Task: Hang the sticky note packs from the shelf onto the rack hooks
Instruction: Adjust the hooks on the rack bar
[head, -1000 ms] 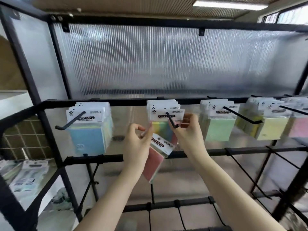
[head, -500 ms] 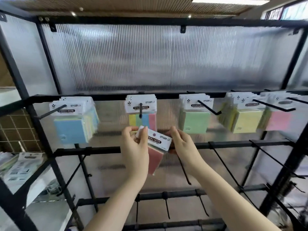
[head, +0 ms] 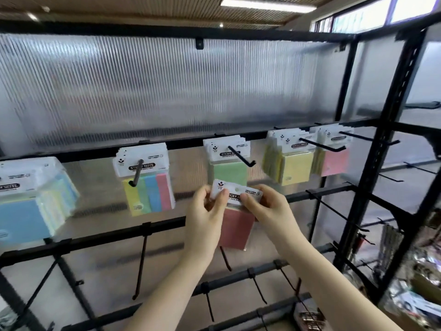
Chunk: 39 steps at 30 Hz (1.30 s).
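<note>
While both your hands pinch its white header card, left hand point(head: 204, 212) at 9 o'clock, right hand point(head: 267, 206) at 3, the pink sticky note pack point(head: 235, 225) has left the multicolour hook point(head: 136, 173) and drifted right, below the green packs' hook point(head: 241, 156); hanging likely comes next, farther right.

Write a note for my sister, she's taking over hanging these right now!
Left hand and right hand both pinch the white header card of the red sticky note pack, below the green packs' black hook.
Done: blue, multicolour, green, yellow and pink packs hang on the top row.
Left: hang the held pack on a hook.
</note>
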Each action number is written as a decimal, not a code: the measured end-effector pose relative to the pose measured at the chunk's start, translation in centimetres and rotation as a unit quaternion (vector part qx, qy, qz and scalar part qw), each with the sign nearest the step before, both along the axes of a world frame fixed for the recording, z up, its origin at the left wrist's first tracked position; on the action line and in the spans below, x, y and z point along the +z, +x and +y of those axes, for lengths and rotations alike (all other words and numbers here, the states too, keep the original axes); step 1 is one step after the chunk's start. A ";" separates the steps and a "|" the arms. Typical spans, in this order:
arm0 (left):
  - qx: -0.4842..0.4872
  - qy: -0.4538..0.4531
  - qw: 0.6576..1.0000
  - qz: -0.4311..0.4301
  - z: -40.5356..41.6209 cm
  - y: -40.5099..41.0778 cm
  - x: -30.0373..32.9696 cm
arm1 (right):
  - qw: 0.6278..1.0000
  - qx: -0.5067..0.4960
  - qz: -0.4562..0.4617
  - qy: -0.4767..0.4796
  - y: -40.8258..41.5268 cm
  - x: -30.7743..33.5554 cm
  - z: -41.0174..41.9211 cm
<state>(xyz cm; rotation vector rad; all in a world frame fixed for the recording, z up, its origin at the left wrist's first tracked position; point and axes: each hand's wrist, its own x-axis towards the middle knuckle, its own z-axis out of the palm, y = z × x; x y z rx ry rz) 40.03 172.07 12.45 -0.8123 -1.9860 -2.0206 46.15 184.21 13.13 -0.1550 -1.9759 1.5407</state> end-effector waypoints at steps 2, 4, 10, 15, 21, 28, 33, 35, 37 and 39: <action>-0.048 -0.013 0.999 -0.008 1.0 -0.2 0.5 | 0.999 -0.029 0.016 -0.011 0.5 0.2 1.1; -0.092 -0.010 0.996 -0.010 2.3 -0.2 0.9 | 0.997 -0.049 0.036 -0.039 1.2 0.5 2.4; -0.187 0.004 0.982 0.014 6.8 1.3 1.9 | 0.984 -0.128 0.121 -0.022 3.3 1.3 5.4; -0.233 0.007 0.972 0.032 11.6 3.5 2.7 | 0.970 -0.183 0.162 -0.013 5.6 1.6 8.8; -0.230 0.050 0.972 -0.005 18.2 6.2 3.3 | 0.967 -0.187 0.174 0.011 7.5 2.3 14.6; -0.184 0.065 0.980 0.036 25.2 8.6 4.5 | 0.957 -0.171 0.232 -0.009 9.1 4.4 21.8; -0.118 0.056 0.990 0.056 28.2 8.8 5.3 | 0.963 -0.147 0.225 -0.012 8.6 4.6 25.8; -0.103 0.054 0.991 0.060 29.1 8.8 5.2 | 0.970 -0.125 0.207 -0.015 8.3 4.4 26.9; -0.094 0.060 0.992 0.065 29.7 8.9 5.1 | 0.975 -0.099 0.198 -0.023 8.0 4.3 27.6; -0.081 0.068 0.992 0.068 30.1 9.0 4.9 | 0.976 -0.072 0.200 -0.034 7.7 4.2 28.0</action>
